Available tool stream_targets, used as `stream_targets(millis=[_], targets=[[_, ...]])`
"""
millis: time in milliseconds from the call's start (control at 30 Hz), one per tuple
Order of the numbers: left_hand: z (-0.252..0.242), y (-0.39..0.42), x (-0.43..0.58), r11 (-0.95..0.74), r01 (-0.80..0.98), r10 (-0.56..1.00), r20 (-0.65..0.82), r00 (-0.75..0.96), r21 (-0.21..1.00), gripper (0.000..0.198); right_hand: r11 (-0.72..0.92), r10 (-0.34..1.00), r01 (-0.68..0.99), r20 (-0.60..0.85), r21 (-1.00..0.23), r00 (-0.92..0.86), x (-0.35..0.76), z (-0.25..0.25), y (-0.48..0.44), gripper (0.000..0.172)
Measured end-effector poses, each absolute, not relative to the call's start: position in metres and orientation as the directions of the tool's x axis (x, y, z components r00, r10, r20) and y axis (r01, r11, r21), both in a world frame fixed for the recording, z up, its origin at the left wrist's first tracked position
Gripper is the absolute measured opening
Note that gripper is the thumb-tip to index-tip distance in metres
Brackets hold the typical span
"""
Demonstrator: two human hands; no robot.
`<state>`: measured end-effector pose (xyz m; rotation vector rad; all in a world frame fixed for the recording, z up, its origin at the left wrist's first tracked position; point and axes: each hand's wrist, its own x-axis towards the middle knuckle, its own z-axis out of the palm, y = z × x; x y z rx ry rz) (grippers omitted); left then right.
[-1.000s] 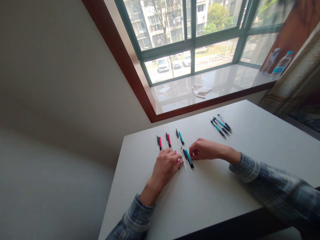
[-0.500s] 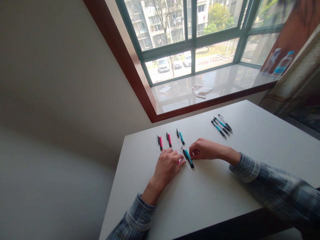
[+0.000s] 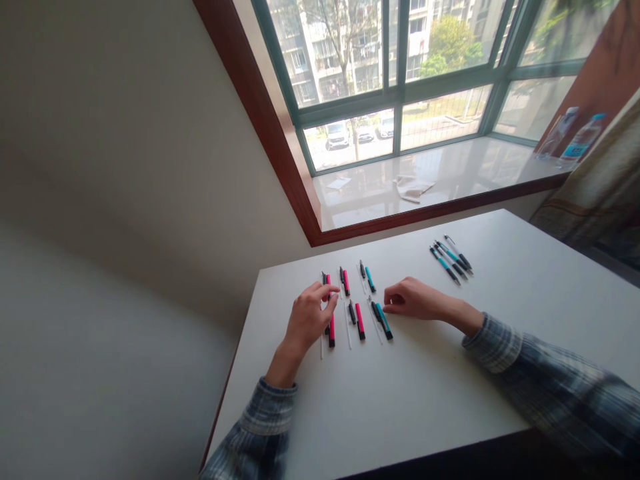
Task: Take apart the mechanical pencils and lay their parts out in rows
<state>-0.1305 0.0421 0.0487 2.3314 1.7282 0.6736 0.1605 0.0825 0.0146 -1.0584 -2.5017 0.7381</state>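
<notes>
Two short rows of taken-apart pens lie on the white table [image 3: 430,393]. The far row holds two pink pieces [image 3: 345,282] and a teal piece [image 3: 369,279]. In the near row lie a pink piece [image 3: 331,331], another pink piece [image 3: 359,321] and a teal piece [image 3: 384,321]. My left hand [image 3: 307,320] rests over the left end of the rows, fingers curled, its fingertips at the far left pink piece. My right hand [image 3: 413,298] lies just right of the near teal piece, fingers loosely curled, nothing seen in them.
Several whole teal-and-black pens [image 3: 450,259] lie together at the table's far right. Behind the table runs a glossy window sill [image 3: 450,180] with a cloth [image 3: 411,189] and two water bottles [image 3: 575,139]. A curtain [image 3: 600,187] hangs at the right.
My left hand has slid left and away from me, uncovering the near pink pieces. The right hand has stayed nearly in place. The view has shifted a little.
</notes>
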Motion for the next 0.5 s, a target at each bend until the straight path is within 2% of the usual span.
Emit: stream_targets(millis=[100,267,400,500], targets=[[0.044,0.043,-0.140,-0.317,0.861,0.937,0.271,0.220,0.397,0.026,0.563,0.759,0.575,0.096,-0.594,-0.644,0.158,0.013,0.083,0.018],[0.037,0.036,-0.135,-0.401,0.823,0.912,0.257,0.319,0.403,0.024,0.549,0.778,0.577,0.117,-0.605,-0.617,0.155,0.010,0.082,0.017],[0.035,0.032,-0.127,-0.418,0.816,0.907,0.228,0.353,0.398,0.023,0.591,0.769,0.504,0.252,-0.630,-0.587,0.149,0.010,0.077,0.016],[0.036,0.034,-0.126,-0.426,0.819,0.904,0.229,0.362,0.385,0.021,0.640,0.755,0.490,0.364,-0.592,-0.546,0.140,0.012,0.070,0.017]])
